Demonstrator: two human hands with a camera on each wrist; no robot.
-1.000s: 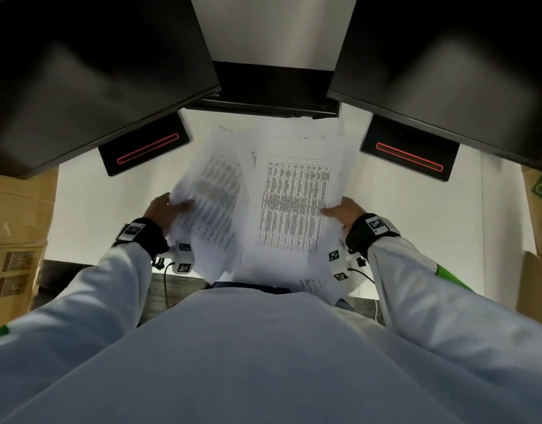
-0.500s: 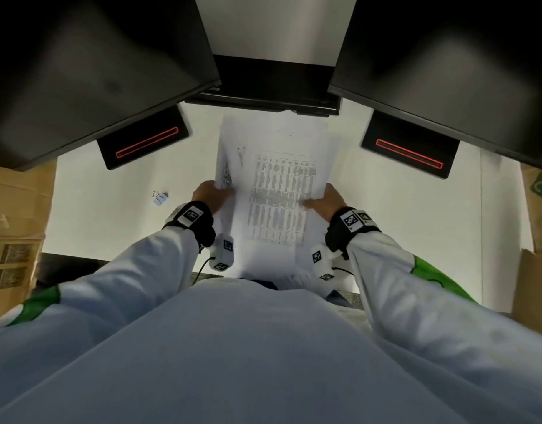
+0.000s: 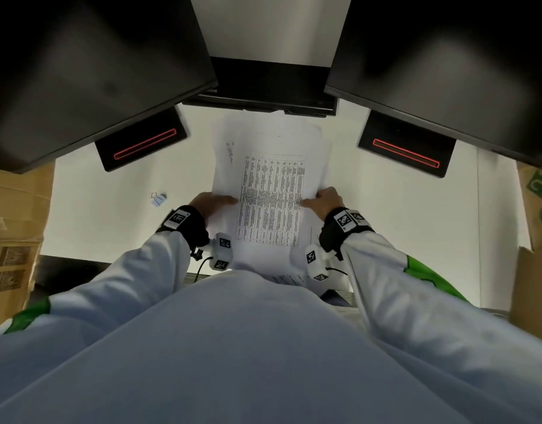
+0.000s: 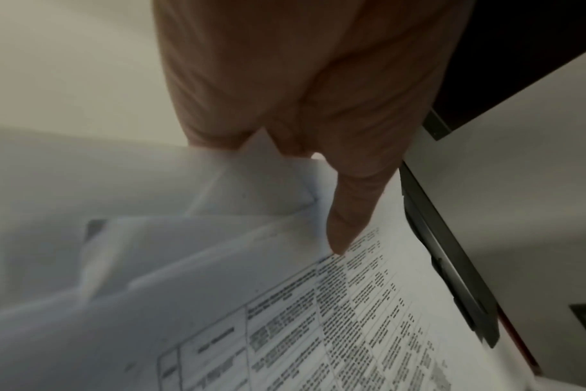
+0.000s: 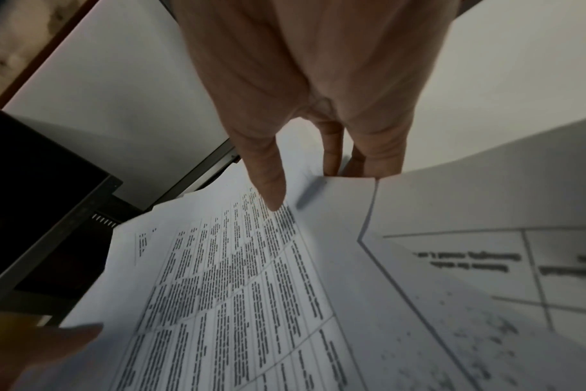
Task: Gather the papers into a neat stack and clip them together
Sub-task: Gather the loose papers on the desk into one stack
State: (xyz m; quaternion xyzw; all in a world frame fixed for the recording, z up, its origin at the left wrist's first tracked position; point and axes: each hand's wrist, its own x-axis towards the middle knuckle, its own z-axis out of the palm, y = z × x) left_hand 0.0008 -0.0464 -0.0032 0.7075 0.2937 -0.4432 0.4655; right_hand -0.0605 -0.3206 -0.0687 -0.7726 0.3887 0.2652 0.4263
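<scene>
Since a moment ago, the papers (image 3: 269, 191) look squared up. From the head, left hand (image 3: 209, 201) and right hand (image 3: 324, 199) pinch their side edges above the white desk (image 3: 110, 209); only here shows the clip (image 3: 158, 198). Left wrist view shows loose sheet corners underneath. Right wrist view shows another printed sheet beside.

The papers (image 3: 271, 191) are white with black printed tables. The desk (image 3: 110, 209) is white, the monitors (image 3: 80, 71) black, their bases (image 3: 141, 143) marked by red outlined bars. Sleeves (image 3: 147, 276) are white with green patches.
</scene>
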